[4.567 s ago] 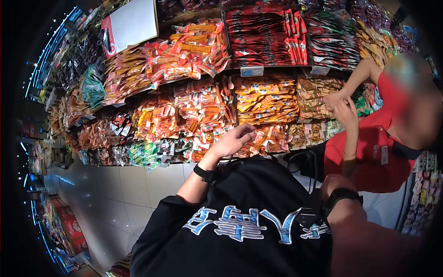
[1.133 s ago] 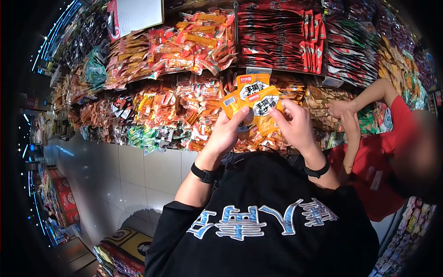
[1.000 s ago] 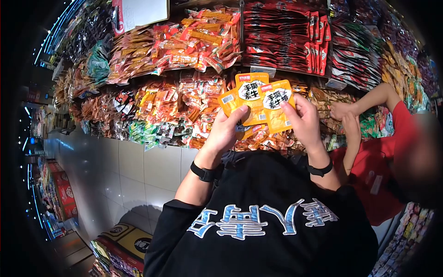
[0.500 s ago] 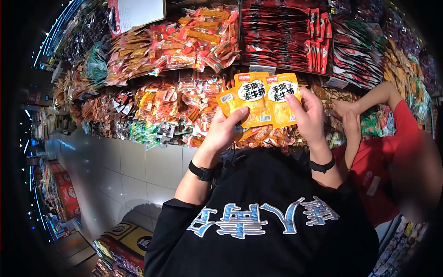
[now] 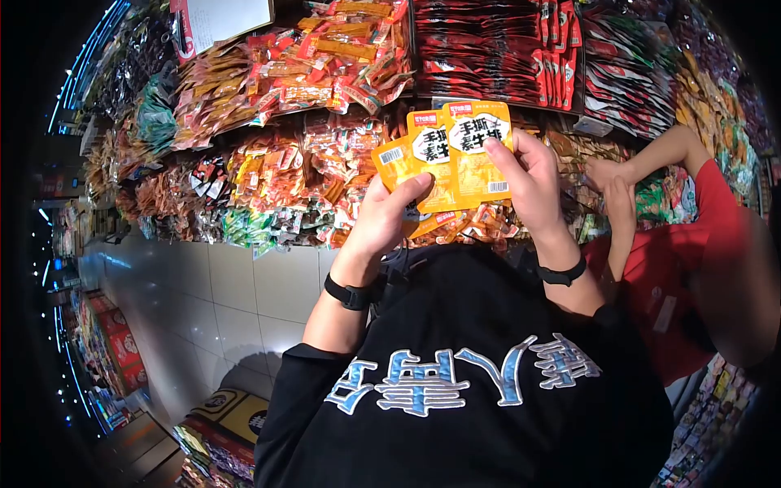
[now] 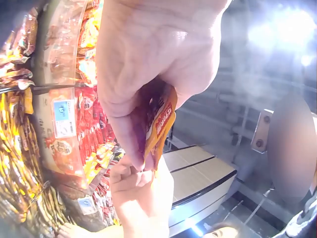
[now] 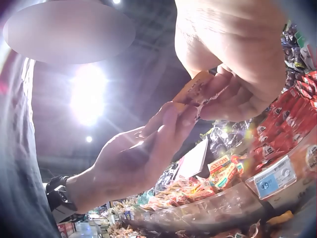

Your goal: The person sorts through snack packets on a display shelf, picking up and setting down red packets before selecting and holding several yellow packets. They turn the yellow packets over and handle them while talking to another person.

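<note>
Holding yellow packets (image 5: 476,175) in a fan, mid-view.
My left hand (image 5: 384,215) grips those at nine o'clock, my right hand (image 5: 535,187) the one at three; red packets (image 5: 480,61) lie at twelve.

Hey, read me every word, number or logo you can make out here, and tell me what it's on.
"手撕素牛", next character partly covered: right-hand orange packet.
"手", "素牛", rest overlapped: left-hand orange packet.
"人", other characters stylised: black shirt.
Price tag, written sheet, red brand labels: too small or blurred to read surely.
</note>
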`<state>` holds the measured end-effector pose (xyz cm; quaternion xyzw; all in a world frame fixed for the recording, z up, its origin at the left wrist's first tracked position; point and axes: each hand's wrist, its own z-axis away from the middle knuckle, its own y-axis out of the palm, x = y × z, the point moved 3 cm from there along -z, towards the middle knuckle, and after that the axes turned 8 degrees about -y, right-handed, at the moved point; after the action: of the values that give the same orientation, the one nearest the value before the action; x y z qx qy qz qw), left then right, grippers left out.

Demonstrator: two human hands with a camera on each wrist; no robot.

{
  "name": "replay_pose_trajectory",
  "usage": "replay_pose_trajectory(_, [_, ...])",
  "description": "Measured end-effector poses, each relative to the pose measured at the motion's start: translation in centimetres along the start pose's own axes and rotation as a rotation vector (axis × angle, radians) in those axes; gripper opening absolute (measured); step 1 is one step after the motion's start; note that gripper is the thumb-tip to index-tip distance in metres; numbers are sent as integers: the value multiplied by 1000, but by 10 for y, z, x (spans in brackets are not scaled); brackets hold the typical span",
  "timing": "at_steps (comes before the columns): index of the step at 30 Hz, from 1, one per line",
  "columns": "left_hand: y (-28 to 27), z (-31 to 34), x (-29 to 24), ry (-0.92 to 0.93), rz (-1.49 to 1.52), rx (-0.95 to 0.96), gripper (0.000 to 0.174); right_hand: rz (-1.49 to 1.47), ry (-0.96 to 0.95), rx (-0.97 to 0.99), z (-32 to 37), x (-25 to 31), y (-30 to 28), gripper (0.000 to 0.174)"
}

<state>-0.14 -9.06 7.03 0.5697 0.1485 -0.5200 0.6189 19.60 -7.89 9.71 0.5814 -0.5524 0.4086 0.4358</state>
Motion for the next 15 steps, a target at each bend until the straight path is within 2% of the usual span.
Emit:
replay_pose_trajectory(6, [2, 3, -2, 14, -18, 10, 36, -29, -28, -44, 1, 4, 11, 19])
replay_pose_trajectory(10, [9, 6, -7, 34, -66, 80, 38, 26, -78, -32, 2, -1, 11, 20])
replay_pose_trajectory(13, [11, 6, -6, 14, -56, 91, 39, 17, -79, -14, 3, -4, 11, 20])
replay_pose_trajectory(15, [9, 7, -6, -21, -27, 88, 39, 0, -15, 7, 4, -3, 12, 18])
